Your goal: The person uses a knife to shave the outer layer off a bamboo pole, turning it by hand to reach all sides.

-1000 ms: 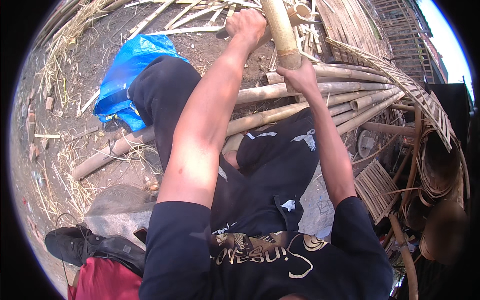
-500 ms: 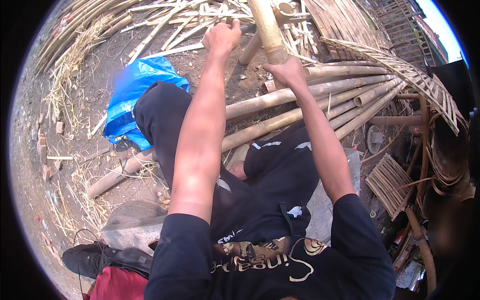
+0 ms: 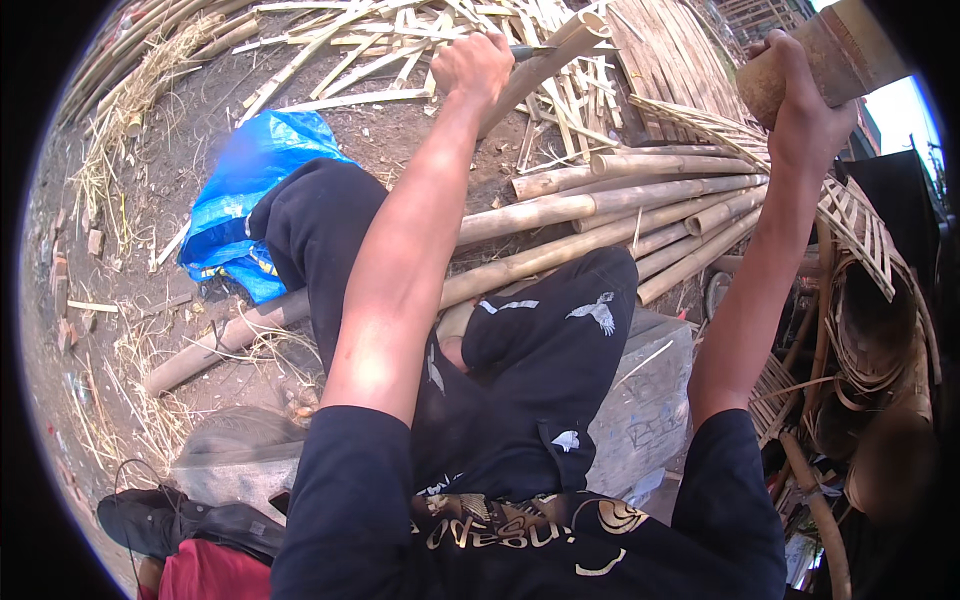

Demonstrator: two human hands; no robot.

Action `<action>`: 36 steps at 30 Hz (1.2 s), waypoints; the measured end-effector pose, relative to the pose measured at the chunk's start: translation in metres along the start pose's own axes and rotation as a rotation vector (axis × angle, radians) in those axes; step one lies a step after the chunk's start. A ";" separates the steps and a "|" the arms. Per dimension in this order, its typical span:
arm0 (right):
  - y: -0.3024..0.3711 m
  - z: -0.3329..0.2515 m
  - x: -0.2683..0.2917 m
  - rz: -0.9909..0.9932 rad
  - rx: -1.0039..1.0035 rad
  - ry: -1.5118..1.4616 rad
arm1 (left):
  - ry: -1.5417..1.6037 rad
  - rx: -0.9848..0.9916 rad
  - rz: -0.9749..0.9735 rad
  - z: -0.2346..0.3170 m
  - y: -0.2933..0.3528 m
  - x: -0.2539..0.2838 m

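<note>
My left hand (image 3: 473, 68) is closed around what looks like a knife; a short dark blade (image 3: 530, 52) sticks out on its right. The blade lies across or against a bamboo pole (image 3: 548, 72) that slants up beside the hand, its hollow end at the top. I cannot tell whether the blade has cut in. Off to the far right, my raised right hand (image 3: 805, 95) grips a thick bamboo piece (image 3: 872, 48) with a node ring, partly cut off by the picture's rim.
Several bamboo poles (image 3: 620, 205) lie fanned out beyond my crossed legs. Split bamboo strips (image 3: 390, 40) are heaped at the back. A blue plastic sheet (image 3: 235, 205) sits by my left knee. On the right are woven bamboo pieces (image 3: 860, 235) and a concrete block (image 3: 645, 390).
My right hand has swung up and right with the thick bamboo piece, away from the slanting pole. My left hand has shifted slightly right, and the blade now shows.
</note>
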State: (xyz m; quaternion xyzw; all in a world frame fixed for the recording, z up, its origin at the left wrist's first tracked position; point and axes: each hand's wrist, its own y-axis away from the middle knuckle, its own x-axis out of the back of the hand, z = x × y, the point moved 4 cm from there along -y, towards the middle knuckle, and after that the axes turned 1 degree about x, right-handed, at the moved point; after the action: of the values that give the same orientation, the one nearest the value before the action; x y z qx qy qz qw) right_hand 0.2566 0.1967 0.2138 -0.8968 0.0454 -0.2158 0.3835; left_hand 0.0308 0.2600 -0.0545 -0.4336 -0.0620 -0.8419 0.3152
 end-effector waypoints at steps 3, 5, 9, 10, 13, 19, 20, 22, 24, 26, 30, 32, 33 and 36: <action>0.050 0.041 -0.031 -0.103 -0.184 0.021 | 0.051 0.036 -0.014 -0.003 0.007 0.003; 0.129 0.111 -0.055 -0.376 -0.504 0.267 | 0.137 0.067 -0.062 0.005 0.011 -0.002; 0.198 0.154 -0.083 -0.655 -0.780 0.349 | 0.271 0.166 0.037 -0.021 0.024 -0.019; 0.194 0.165 -0.074 -0.663 -0.833 0.315 | 0.255 0.144 -0.010 -0.008 0.027 -0.020; 0.194 0.179 -0.066 -0.566 -0.787 0.296 | 0.191 0.050 -0.072 0.000 0.027 -0.025; 0.131 0.110 -0.057 -0.487 -0.558 0.165 | 0.153 0.085 0.005 -0.008 0.016 -0.030; 0.114 0.088 -0.049 -0.441 -0.514 0.193 | 0.125 0.088 0.026 -0.007 0.017 -0.029; 0.079 0.039 -0.030 -0.296 -0.428 0.143 | 0.118 0.078 0.041 -0.005 0.018 -0.029; 0.052 0.001 -0.013 -0.202 -0.259 0.137 | 0.134 0.080 0.008 -0.004 0.020 -0.027; 0.038 -0.021 -0.005 -0.037 -0.126 0.127 | 0.144 0.079 0.015 -0.003 0.020 -0.027; 0.087 0.010 -0.048 -0.103 -0.166 0.114 | 0.169 0.122 0.031 -0.015 0.019 -0.024; 0.184 0.113 -0.064 -0.198 -0.371 0.317 | 0.124 0.096 -0.028 0.002 0.029 -0.027; 0.230 0.179 -0.061 -0.583 -0.772 0.487 | 0.191 0.193 -0.121 0.002 0.040 -0.039; 0.244 0.152 -0.076 -0.502 -1.036 0.027 | 0.272 0.423 -0.289 -0.027 0.054 -0.063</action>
State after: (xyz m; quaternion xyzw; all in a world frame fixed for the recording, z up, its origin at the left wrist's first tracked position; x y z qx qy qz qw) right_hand 0.2729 0.1458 -0.0785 -0.9481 -0.0645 -0.2611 -0.1695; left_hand 0.0708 0.2376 -0.1288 -0.2283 -0.2546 -0.8968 0.2808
